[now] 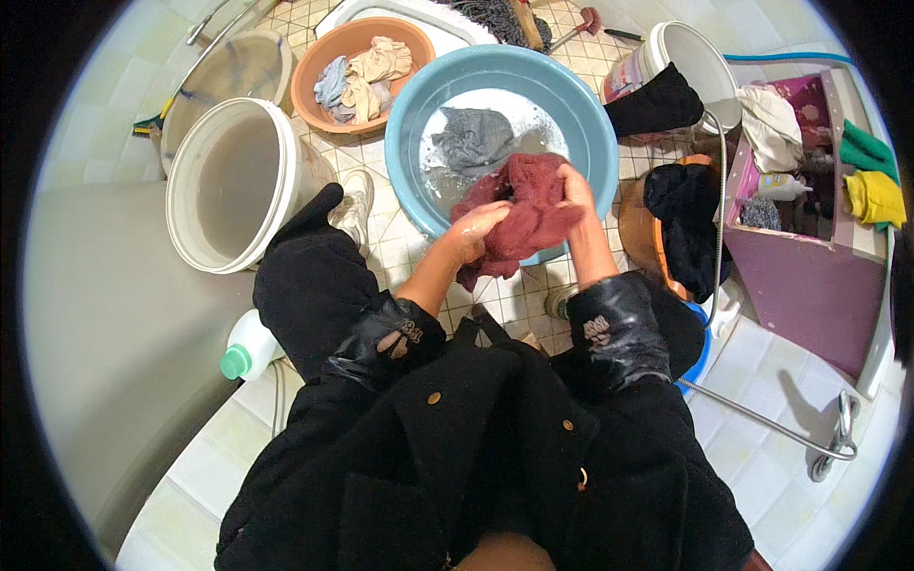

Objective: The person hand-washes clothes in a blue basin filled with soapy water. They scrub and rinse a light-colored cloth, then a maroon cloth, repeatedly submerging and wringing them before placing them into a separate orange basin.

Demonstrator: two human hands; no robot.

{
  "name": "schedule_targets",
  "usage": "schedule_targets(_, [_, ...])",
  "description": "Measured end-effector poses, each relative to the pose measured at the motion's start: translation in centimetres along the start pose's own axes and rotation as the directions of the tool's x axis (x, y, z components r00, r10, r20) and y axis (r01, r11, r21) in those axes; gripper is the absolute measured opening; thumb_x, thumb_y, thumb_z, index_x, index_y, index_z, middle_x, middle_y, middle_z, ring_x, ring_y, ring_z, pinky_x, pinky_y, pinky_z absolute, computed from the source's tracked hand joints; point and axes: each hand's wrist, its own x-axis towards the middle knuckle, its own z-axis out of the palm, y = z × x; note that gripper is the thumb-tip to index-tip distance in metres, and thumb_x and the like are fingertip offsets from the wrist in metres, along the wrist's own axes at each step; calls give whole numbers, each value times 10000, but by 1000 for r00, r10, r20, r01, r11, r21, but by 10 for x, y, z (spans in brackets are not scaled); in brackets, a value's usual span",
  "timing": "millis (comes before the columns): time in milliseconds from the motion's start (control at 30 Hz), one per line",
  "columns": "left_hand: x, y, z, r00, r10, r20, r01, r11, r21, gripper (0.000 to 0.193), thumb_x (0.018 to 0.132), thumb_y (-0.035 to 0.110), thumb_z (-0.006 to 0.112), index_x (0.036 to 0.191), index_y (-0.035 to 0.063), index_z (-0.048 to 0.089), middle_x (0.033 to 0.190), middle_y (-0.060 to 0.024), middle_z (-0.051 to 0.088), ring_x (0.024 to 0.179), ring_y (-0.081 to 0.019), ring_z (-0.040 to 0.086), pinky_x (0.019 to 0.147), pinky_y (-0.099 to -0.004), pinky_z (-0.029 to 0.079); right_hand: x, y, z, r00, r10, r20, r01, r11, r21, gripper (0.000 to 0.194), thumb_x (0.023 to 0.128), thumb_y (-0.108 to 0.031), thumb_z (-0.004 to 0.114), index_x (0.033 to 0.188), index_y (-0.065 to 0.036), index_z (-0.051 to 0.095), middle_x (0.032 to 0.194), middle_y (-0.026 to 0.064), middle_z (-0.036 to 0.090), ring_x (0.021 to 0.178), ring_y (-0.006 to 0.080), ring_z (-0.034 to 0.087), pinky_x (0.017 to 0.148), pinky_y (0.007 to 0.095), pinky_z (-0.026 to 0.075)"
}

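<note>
Both my hands grip a wet maroon cloth (532,221) over the near rim of a blue plastic basin (593,107). My left hand (477,230) holds its left side, with the fingers partly hidden in the folds. On the right side, my right hand (580,196) is closed on the cloth, some fingers out of sight behind it. A dark grey garment (473,137) lies in the sudsy water of the basin, beyond the maroon cloth. Part of the maroon cloth hangs down outside the near rim.
A white bucket (287,182) of cloudy water stands left, near an orange basin (307,107) with light clothes. At right are a white bucket (730,53) with a black cloth over its rim, dark clothes (689,207) on an orange container, and a metal shower hose (722,193).
</note>
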Motion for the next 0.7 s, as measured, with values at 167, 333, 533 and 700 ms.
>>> schedule_targets(167, [31,-16,-16,952,-204,-226,52,841,-539,806,784,715,365,1234,49,430,1187,-183,532,1034,-345,554,920,-527,393,-56,-2,35,972,-216,-93,157,891,-426,122,697,-41,504,793,8,559,740,69,589,632,163,563,583,298,470])
schedule_targets(333, [36,-15,-1,977,182,-111,-207,937,-280,621,818,621,437,1114,78,489,1070,-107,550,918,-260,548,838,-410,452,-139,49,69,773,-381,506,558,32,-829,182,665,-161,616,794,-42,567,671,175,591,662,349,597,636,420,466])
schedule_targets(533, [55,-32,8,967,138,-213,-239,779,-580,306,911,362,431,1031,102,538,1032,-90,575,926,-239,564,814,-416,462,-47,39,66,834,-512,206,127,-186,-974,290,754,-355,592,908,-112,561,673,169,609,696,387,608,675,484,467])
schedule_targets(700, [38,-12,23,991,3,-133,-79,819,-568,317,906,367,421,1039,111,552,1046,-62,582,955,-236,552,808,-417,441,-36,27,62,854,-515,79,265,299,-917,392,760,-387,594,1027,-100,575,978,175,594,942,316,576,791,427,442])
